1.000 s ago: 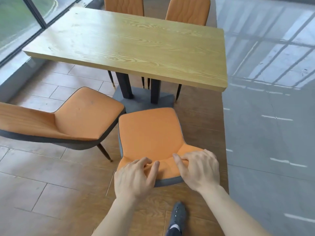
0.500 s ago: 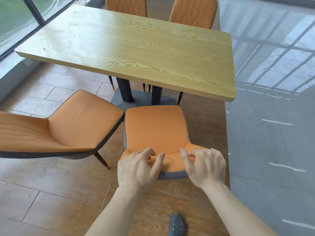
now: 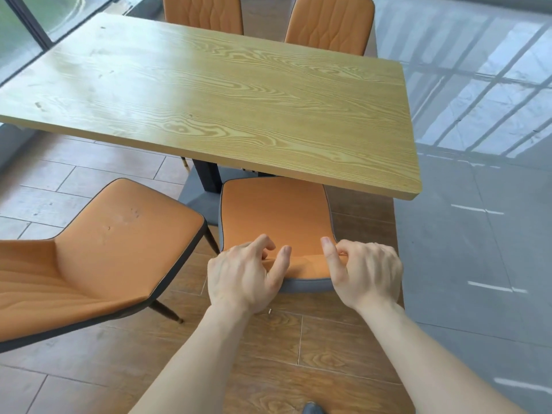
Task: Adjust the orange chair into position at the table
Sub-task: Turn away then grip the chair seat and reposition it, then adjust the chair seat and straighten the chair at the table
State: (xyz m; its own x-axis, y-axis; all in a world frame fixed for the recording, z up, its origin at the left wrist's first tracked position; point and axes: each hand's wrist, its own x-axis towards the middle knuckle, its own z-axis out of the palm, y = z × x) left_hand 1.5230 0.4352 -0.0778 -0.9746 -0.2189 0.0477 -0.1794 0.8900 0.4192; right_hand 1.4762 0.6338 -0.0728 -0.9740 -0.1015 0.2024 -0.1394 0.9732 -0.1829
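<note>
- Orange chair (image 3: 274,213), front seat edge tucked under wooden table (image 3: 209,94)
- Left hand (image 3: 245,273) and right hand (image 3: 363,270) clasp its backrest top

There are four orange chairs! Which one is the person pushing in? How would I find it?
Find the long wooden table. On its near side stand two orange chairs; take the pushed chair, nearest the table's right end. Unlike the angled chair beside it, its seat front slips under the tabletop, and the left hand and right hand grip its backrest.
</note>
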